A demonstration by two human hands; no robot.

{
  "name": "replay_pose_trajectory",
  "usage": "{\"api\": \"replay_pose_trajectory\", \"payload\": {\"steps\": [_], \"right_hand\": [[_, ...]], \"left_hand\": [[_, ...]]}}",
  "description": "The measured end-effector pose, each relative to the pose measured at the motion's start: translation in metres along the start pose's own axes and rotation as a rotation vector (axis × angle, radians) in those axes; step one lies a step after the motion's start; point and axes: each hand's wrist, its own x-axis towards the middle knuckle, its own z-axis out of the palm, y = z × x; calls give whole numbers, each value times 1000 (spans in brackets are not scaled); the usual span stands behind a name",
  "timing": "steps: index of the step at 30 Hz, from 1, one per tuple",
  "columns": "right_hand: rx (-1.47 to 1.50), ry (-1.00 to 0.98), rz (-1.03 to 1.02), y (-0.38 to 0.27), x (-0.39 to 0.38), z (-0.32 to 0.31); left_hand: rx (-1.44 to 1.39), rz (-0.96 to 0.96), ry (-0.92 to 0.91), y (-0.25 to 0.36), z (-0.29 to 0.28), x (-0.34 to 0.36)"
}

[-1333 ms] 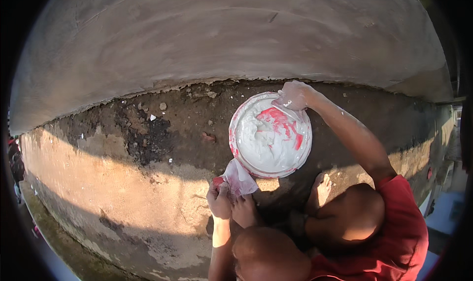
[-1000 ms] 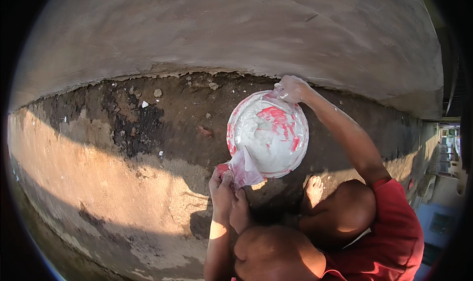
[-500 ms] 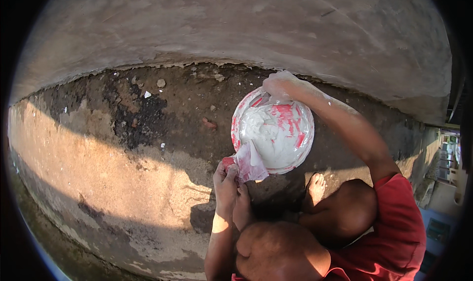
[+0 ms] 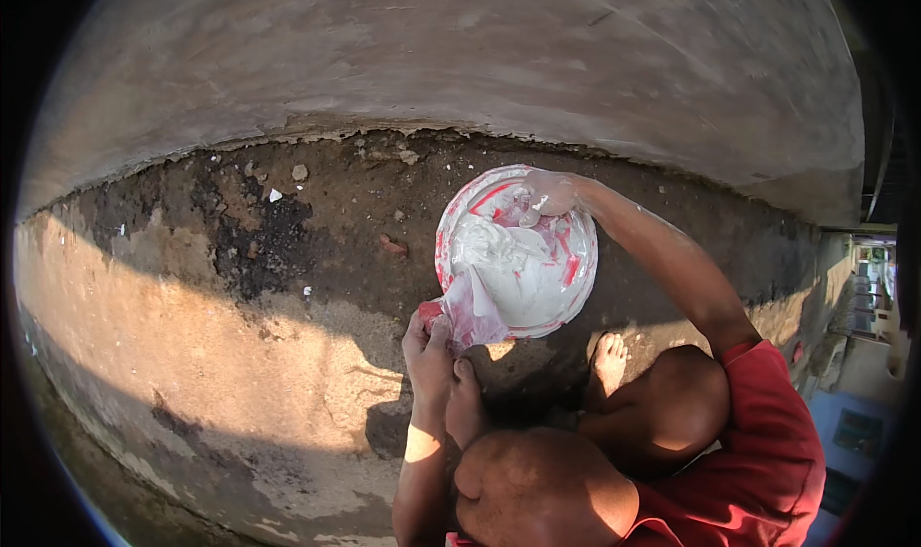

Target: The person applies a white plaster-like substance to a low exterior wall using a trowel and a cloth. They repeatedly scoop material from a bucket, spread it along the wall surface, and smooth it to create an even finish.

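Paste (image 4: 523,293), white with red streaks, sits in a round tub (image 4: 442,240) on the ground (image 4: 345,384), as I watch through the head camera. The left hand (image 4: 432,360) is clamped on a pale scraper (image 4: 477,315) at the near-left rim; the right hand (image 4: 554,194) dips into the far side, its grip unclear. I'd scoop shallowly, holding the scraper close for transfer.

White paste (image 4: 518,288) looks glossy, the bucket (image 4: 441,249) smooth plastic, the ground (image 4: 259,345) rough, the wall (image 4: 432,58) matt, the shirt (image 4: 767,432) cloth.
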Motion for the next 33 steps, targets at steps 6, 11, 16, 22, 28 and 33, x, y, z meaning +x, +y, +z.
{"api": "replay_pose_trajectory", "payload": {"steps": [6, 11, 16, 22, 28, 33], "right_hand": [[703, -213, -39, 17, -5, 20], [959, -158, -219, 22, -31, 34], [323, 130, -318, 10, -73, 35], [-437, 792, -843, -13, -112, 120], [-545, 957, -756, 21, -113, 160], [-499, 960, -510, 36, -132, 155]], "left_hand": [[104, 60, 23, 1, 10, 2], [135, 45, 9, 4, 14, 8], [-32, -49, -25, 8, 20, 14], [-341, -165, -178, 26, 34, 20], [-435, -133, -220, 27, 38, 13], [-479, -74, -174, 36, 39, 17]]}}
